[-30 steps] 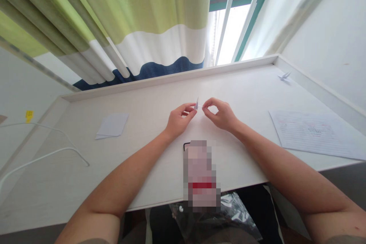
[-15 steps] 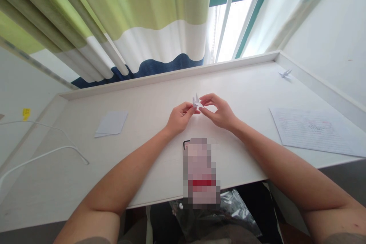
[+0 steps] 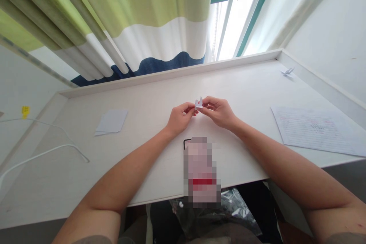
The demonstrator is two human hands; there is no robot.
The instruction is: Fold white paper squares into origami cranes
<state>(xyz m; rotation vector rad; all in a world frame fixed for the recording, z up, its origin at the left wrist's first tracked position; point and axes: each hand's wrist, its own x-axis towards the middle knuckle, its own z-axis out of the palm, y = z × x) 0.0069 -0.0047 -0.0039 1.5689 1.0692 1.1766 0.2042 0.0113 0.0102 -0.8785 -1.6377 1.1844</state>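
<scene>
Between my two hands, above the middle of the white desk (image 3: 148,152), is a small folded white paper crane (image 3: 198,104) with pointed tips sticking up. My left hand (image 3: 182,117) pinches its left side between thumb and fingers. From the right, my right hand (image 3: 219,112) closes its thumb and fingers on the other side. The fingers partly cover the paper's lower part. A similar folded paper crane (image 3: 287,72) rests at the desk's far right corner.
White paper squares (image 3: 111,122) lie stacked on the left. A lined sheet with writing (image 3: 317,129) lies on the right. A blurred-out object (image 3: 200,167) is at the front edge, near a clear plastic bag (image 3: 240,213). A white cable (image 3: 57,149) crosses the left side. Curtains (image 3: 160,38) hang behind.
My right hand's fingers, spread around the paper before, have closed in on its right side. The folded paper has turned slightly and shifted a little to the right.
</scene>
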